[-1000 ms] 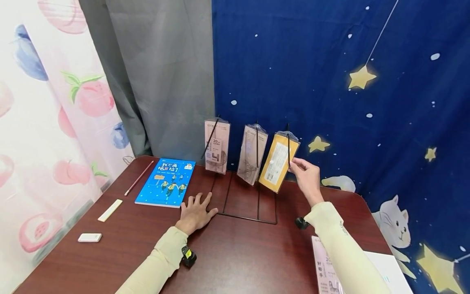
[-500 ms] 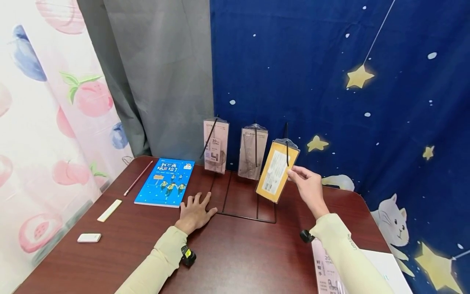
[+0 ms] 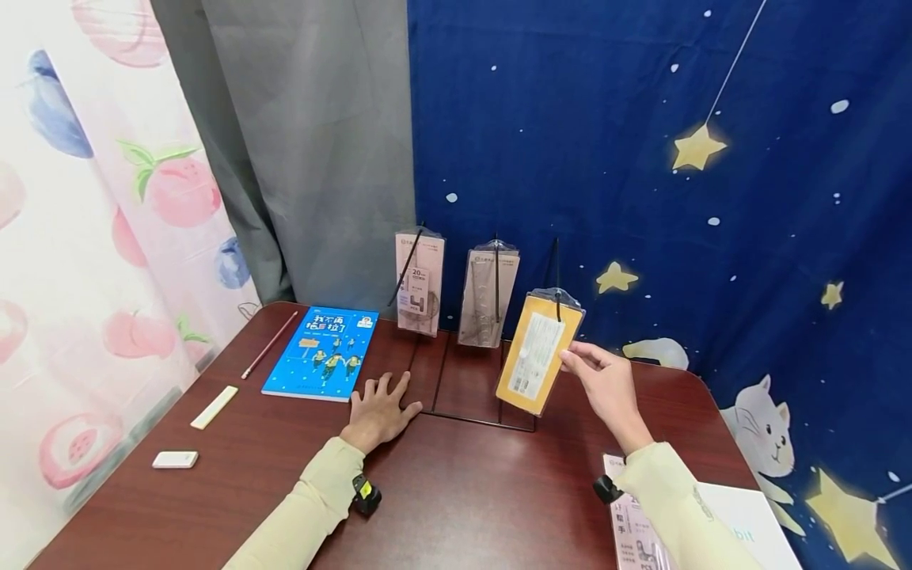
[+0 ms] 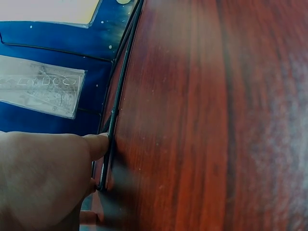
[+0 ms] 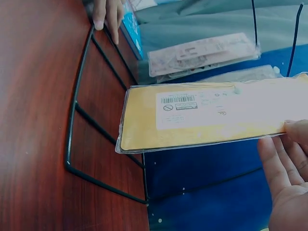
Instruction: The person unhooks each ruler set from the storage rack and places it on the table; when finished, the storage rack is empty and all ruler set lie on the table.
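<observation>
Two hands work: right hand [image 3: 606, 384] pinches a light, slick, bendy yellow packet [image 3: 539, 362] at its three-o'clock edge; left hand [image 3: 380, 408] rests flat, relaxed, on the bench [image 3: 463, 491].

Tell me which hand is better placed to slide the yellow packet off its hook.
Right. The right hand already pinches the yellow packet at its edge; the left hand lies flat on the table, pressing the rack's base.

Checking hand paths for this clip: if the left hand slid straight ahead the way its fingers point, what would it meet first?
The left hand lies flat beside the blue book, fingers pointing at the wire rack. Probably the rack's base wire first, which its fingertips already seem to touch; beyond that, the hanging pink package, though depth is unclear.
</observation>
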The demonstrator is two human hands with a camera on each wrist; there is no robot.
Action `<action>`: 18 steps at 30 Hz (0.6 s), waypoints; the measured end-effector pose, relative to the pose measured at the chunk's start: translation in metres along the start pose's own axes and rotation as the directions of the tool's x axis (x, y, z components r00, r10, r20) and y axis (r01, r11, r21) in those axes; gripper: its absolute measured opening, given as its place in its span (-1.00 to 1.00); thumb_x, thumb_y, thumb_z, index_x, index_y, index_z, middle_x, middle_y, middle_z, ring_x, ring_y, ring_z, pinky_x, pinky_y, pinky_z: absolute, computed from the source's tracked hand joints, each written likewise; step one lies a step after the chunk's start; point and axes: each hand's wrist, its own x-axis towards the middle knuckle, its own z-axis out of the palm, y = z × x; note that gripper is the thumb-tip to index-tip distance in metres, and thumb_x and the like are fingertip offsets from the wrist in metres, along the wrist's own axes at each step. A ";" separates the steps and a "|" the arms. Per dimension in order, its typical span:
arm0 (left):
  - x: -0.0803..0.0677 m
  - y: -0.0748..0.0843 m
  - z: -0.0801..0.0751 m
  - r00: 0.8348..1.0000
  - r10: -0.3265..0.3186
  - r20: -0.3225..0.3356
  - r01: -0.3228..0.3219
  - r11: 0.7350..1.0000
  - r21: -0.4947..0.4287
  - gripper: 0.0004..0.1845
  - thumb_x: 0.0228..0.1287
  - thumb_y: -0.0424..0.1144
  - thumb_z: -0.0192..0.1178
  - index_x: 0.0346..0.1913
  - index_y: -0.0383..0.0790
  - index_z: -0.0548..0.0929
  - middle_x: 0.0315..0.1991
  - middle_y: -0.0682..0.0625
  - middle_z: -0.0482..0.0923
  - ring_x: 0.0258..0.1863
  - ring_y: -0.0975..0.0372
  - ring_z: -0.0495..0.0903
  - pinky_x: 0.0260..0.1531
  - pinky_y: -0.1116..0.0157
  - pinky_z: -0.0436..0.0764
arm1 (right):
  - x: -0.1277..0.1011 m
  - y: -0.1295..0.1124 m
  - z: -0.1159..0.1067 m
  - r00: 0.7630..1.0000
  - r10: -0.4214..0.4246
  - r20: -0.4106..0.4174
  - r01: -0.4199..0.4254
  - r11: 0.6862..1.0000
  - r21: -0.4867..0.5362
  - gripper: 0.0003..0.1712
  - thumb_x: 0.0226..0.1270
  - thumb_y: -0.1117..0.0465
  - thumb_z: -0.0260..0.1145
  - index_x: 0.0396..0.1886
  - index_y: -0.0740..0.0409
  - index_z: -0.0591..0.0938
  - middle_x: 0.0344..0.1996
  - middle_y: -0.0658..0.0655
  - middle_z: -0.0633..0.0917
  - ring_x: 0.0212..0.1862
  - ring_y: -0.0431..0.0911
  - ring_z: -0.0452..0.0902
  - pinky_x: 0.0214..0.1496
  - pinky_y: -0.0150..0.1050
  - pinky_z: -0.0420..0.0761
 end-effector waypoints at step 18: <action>0.001 0.002 -0.001 1.000 0.003 0.005 -0.003 1.000 0.005 -0.26 0.56 0.15 0.06 0.64 -0.07 0.22 0.58 -0.30 0.17 0.48 -0.27 0.16 0.35 -0.36 0.20 | -0.041 -0.010 -0.008 0.999 0.017 0.029 -0.015 0.998 -0.063 -0.55 0.36 0.01 0.49 0.09 0.22 0.76 -0.09 0.26 0.83 -0.23 -0.24 0.80 -0.04 -0.54 0.65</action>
